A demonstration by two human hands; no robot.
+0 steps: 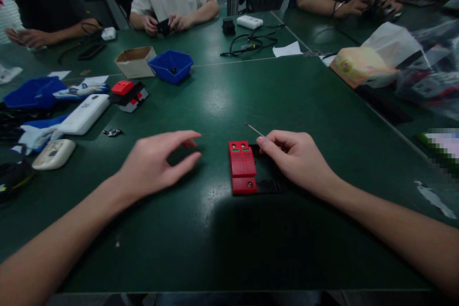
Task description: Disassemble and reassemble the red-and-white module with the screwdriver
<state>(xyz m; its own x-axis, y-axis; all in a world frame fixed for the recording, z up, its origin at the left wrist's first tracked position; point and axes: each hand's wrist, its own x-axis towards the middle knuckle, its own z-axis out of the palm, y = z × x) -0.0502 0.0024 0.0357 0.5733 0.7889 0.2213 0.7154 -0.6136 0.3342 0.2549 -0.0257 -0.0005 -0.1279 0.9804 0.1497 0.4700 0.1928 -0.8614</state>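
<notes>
A red surge protector (243, 167) with screw terminals and two small green windows lies on the green table, its black part stretching to the right. My right hand (296, 155) is closed around a thin screwdriver (255, 130); its metal shaft points up and left past the protector's far end, and its handle is hidden in my fingers. That hand is over the black part; whether it touches it I cannot tell. To the left, my left hand (163, 160) hovers with thumb and fingers apart, holding nothing.
Left of my arm are a red-and-grey module (129, 95), small metal parts (112, 132), a white case (84, 114) and gloves (82, 90). Farther back are a blue bin (171, 67), a cardboard box (135, 63) and cables (251, 44). Plastic bags (430, 67) lie right. Several people sit opposite.
</notes>
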